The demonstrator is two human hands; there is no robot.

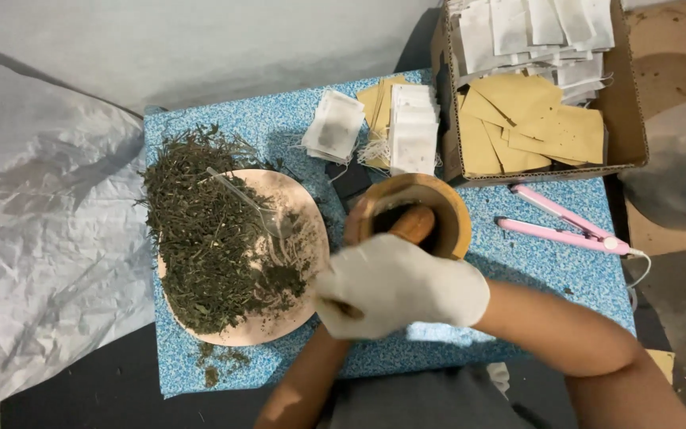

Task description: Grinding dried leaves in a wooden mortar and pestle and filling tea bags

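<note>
- Head view: the gloved right hand (pixel 401 284) is closed around the wooden pestle (pixel 413 224), which stands in the wooden mortar (pixel 414 213).
- The left hand is hidden beneath it; its grip cannot be told.
- Left of the mortar, dried herbs (pixel 208 238) cover a round plate (pixel 299 238).
- Right of the mortar lies a pink hair straightener (pixel 565 226).

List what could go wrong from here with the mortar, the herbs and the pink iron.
1. The white-gloved right hand grips the wooden pestle in the round wooden mortar, with the left hand largely hidden beneath; hard strokes could tip it.
2. Dried green herbs overflow the round tan plate beside the glove; a nudge may scatter more.
3. The pink hair straightener lies near the cardboard box of paper envelopes; if hot, it might scorch.
</note>
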